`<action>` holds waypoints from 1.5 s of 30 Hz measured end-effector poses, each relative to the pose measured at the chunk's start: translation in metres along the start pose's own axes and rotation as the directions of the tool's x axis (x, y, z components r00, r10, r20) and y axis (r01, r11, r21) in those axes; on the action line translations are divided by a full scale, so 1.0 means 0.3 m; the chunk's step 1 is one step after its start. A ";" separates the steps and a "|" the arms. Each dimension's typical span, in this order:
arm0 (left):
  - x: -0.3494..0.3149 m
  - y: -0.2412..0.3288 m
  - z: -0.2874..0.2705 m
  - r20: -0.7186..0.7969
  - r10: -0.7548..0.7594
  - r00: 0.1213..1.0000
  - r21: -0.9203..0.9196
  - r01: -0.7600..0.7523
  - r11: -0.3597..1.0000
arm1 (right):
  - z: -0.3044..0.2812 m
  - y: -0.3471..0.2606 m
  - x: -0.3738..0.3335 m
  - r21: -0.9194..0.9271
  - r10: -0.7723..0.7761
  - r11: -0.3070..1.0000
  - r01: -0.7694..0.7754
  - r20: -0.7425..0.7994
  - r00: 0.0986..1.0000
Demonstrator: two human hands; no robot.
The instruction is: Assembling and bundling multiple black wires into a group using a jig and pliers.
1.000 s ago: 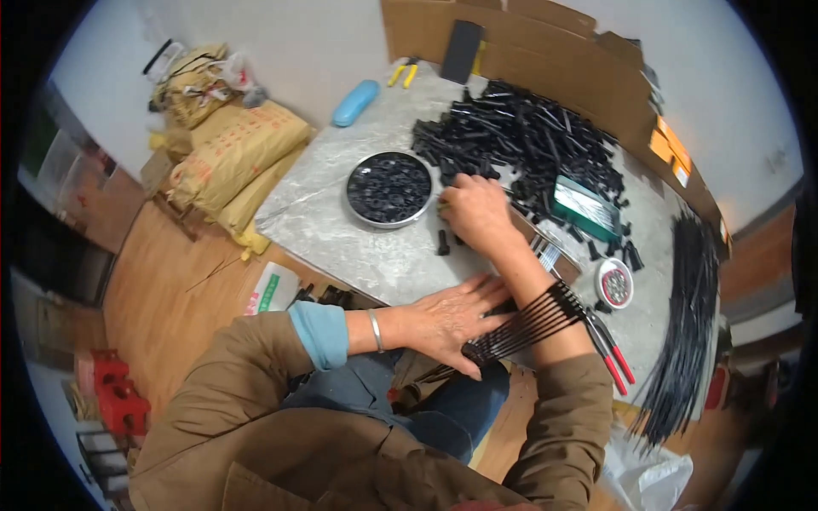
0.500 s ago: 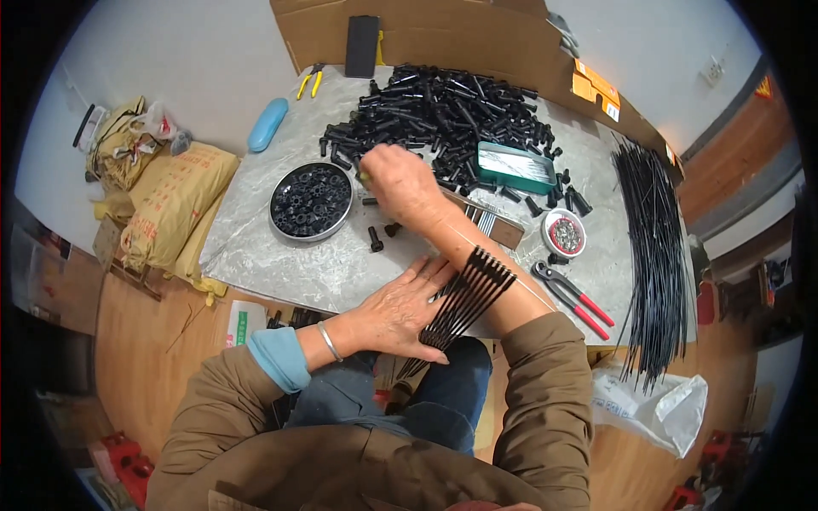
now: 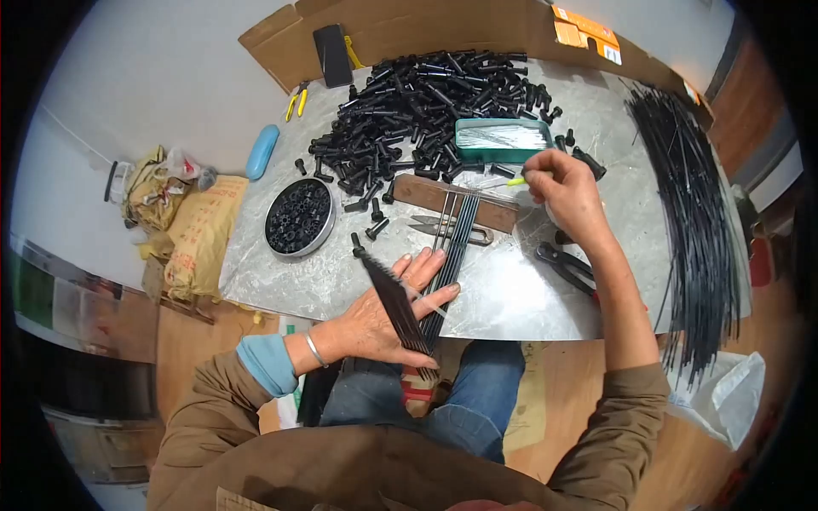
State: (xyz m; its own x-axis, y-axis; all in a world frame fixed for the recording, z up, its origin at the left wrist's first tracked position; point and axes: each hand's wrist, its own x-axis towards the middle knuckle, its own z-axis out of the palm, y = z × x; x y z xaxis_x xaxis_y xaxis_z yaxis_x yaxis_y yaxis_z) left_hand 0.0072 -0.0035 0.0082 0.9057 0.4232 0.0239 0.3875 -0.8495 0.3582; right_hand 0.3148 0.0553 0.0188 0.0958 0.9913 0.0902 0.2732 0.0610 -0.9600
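My left hand (image 3: 375, 317) lies with spread fingers on a row of thin dark rods (image 3: 453, 247) at the table's front edge. A fan of short black strips (image 3: 398, 305) stands across its back, and a pale thread shows by the fingers. The rods' far ends rest on a brown wooden block (image 3: 490, 212). My right hand (image 3: 569, 196) is raised right of the block, pinching a small tool with a yellow-green handle (image 3: 516, 181); its tip is too fine to make out. Thread snips (image 3: 479, 235) lie under the rods.
A large pile of black bolt-like parts (image 3: 409, 111) covers the back, beside a teal box (image 3: 503, 155) of thin pale sticks. A round pan (image 3: 298, 253) of small black pieces stands left. Pincers (image 3: 554, 255) and a long bundle of black rods (image 3: 694, 221) lie right.
My right hand has moved right, away from above my left hand. The black strips, before against my right forearm, now lean over my left hand. The view has shifted slightly.
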 end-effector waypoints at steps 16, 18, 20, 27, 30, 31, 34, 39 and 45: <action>0.019 -0.003 0.007 0.103 -0.019 0.995 -0.010 0.020 1.000 | -0.092 -0.030 0.021 -0.364 -0.107 0.915 0.173 0.196 0.975; 0.016 -0.006 0.012 0.094 -0.015 0.995 -0.008 0.016 1.000 | -0.041 0.028 0.016 -0.328 -0.292 0.875 0.355 0.226 0.929; 0.018 -0.010 0.011 0.083 -0.008 0.997 -0.008 0.009 1.000 | -0.022 0.021 0.006 -0.322 -0.413 0.803 0.502 0.308 0.857; 0.019 -0.007 0.000 0.100 -0.035 0.994 -0.003 0.036 0.999 | 0.015 0.011 0.008 -0.409 -0.291 0.825 0.389 0.282 0.914; 0.020 -0.003 -0.003 0.112 -0.047 0.993 -0.001 0.048 0.999 | 0.031 0.003 0.010 -0.404 -0.272 0.835 0.374 0.288 0.918; 0.021 -0.003 -0.002 0.123 -0.052 0.991 -0.004 0.053 0.999 | 0.033 0.005 0.011 -0.405 -0.274 0.833 0.378 0.292 0.916; 0.023 -0.004 -0.002 0.105 -0.040 0.994 -0.036 0.044 0.998 | 0.031 0.020 0.015 -0.385 -0.286 0.841 0.381 0.280 0.916; 0.022 -0.004 -0.005 0.114 -0.046 0.992 -0.032 0.050 0.998 | 0.032 0.009 0.014 -0.374 -0.279 0.848 0.375 0.287 0.917; 0.021 -0.005 0.000 0.105 -0.035 0.994 -0.047 0.040 0.998 | 0.033 -0.002 0.010 -0.404 -0.241 0.848 0.344 0.284 0.928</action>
State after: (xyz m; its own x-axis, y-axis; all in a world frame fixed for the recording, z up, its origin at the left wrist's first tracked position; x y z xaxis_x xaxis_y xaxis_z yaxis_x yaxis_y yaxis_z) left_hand 0.0124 0.0004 0.0077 0.9047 0.4171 -0.0872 0.4150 -0.8161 0.4022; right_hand 0.3053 0.0595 0.0171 -0.2493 0.9382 0.2401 0.6509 0.3459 -0.6758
